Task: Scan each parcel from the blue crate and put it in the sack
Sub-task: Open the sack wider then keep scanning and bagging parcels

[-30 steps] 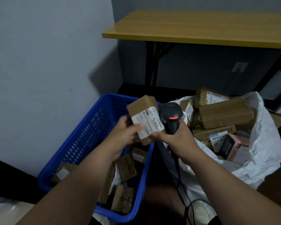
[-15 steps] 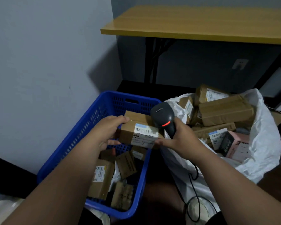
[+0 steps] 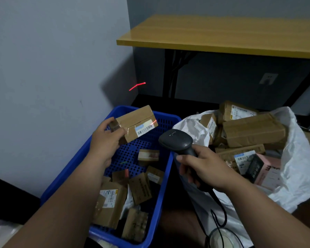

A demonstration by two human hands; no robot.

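Scan step in hand, my right hand (image 3: 204, 169) wraps the scanner (image 3: 179, 143) handle just right of the blue crate (image 3: 75, 163), head aimed at the parcel (image 3: 136, 122). My left hand (image 3: 106, 138) pinches that parcel by its near end, tilted above the crate's far half. Red beam clips only the label's far corner and spills onto the wall beyond the crate. Next I judge: line beam across barcode, then drop parcel in the sack (image 3: 297, 169) right of the crate

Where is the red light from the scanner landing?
In the head view, part of the red line lands on the label end of the box held by the left hand above the blue crate; the rest hits the wall behind.
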